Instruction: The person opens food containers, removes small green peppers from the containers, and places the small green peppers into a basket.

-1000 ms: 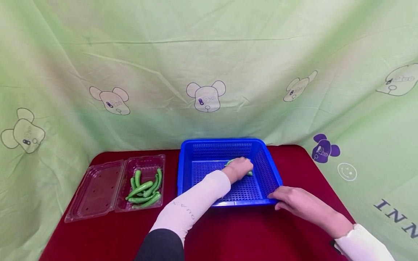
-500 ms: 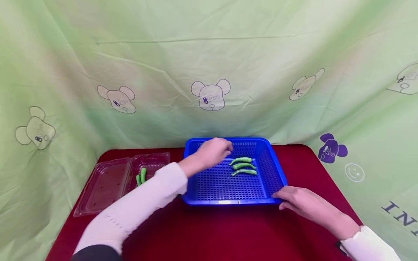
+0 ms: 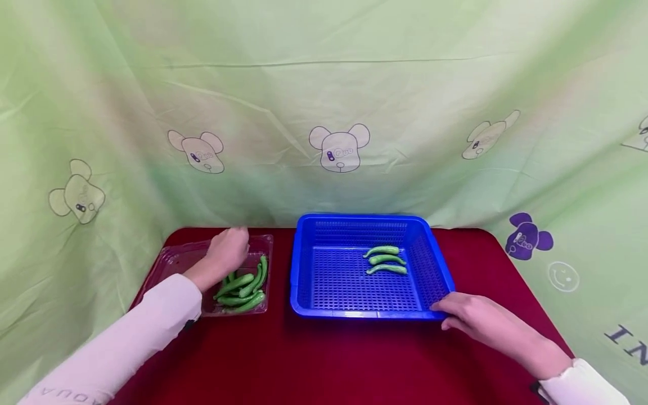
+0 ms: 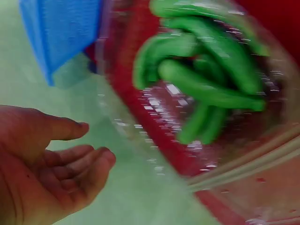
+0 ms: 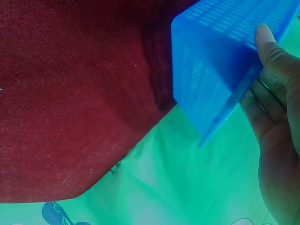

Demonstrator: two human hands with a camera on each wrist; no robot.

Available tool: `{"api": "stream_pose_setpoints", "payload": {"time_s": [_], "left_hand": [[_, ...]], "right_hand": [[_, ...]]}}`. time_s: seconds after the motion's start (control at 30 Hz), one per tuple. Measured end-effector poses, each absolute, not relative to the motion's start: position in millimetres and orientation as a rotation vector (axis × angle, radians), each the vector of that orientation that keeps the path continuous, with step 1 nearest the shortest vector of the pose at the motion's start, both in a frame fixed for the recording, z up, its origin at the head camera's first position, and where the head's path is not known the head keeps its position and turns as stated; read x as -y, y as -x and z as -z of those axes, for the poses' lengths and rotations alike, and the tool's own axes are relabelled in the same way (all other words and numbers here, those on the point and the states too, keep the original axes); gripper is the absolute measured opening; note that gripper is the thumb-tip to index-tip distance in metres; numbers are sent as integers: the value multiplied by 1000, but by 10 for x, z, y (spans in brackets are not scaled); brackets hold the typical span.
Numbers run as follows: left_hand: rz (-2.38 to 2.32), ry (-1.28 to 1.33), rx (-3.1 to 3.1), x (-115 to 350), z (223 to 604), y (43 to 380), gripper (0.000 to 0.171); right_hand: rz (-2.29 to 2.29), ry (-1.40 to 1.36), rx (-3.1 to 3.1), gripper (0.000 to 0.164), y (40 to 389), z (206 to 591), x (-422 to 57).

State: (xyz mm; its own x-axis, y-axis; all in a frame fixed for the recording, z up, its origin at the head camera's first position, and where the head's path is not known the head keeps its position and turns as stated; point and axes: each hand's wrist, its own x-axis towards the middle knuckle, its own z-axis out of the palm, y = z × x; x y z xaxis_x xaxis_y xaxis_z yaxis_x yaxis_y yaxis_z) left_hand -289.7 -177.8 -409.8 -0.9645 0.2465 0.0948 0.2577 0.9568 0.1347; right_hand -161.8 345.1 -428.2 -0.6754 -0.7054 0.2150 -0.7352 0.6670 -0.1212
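Note:
My left hand (image 3: 229, 250) is over the back part of a clear plastic clamshell box (image 3: 270, 270). In the left wrist view, the same hand (image 4: 61, 164) has a gap between its loosely bent fingers and thumb, with nothing between them. Several long green peppers (image 3: 238, 284) lie jumbled in the box, apart from the hand. My right hand (image 3: 476, 318) holds the near right corner of a blue perforated basket (image 3: 334, 314); in the right wrist view, thumb and fingers (image 5: 276, 58) grip its rim from both sides. Inside the basket, 3 green peppers (image 3: 385, 259) lie side by side toward the right.
A red cloth (image 3: 324, 360) covers the table beneath the box and basket. The box's lid (image 3: 174, 260) lies folded open on the left, partly behind my forearm. A pale green curtain (image 3: 253, 197) with mouse-head prints hangs around the table.
My left hand has left the basket's inside and swung left to above the clear box. The 3 peppers in the basket are now uncovered. My right hand keeps its grip on the corner.

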Motion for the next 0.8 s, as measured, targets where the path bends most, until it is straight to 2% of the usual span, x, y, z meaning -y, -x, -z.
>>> {"api": "stream_pose_setpoints", "payload": {"time_s": [0.1,0.3,0.63,0.8], "left_hand": [[240,374,3137,1831,4217,2866,11],[147,290,3297,1810,4383,2824,8],[225,82,3338,1797,4613,2951,13],[200,121,3288,1797,4697,3005,8]], "right_hand": [[-301,-1167,2744,36,1602,4271,-3467],[-290,-1173,2738,33,1601,4278,-3446],[-304,-1175,2743,32,1586,4300,-3424],[-306,-1158,2767,34,1580,4286,-3442]]}}
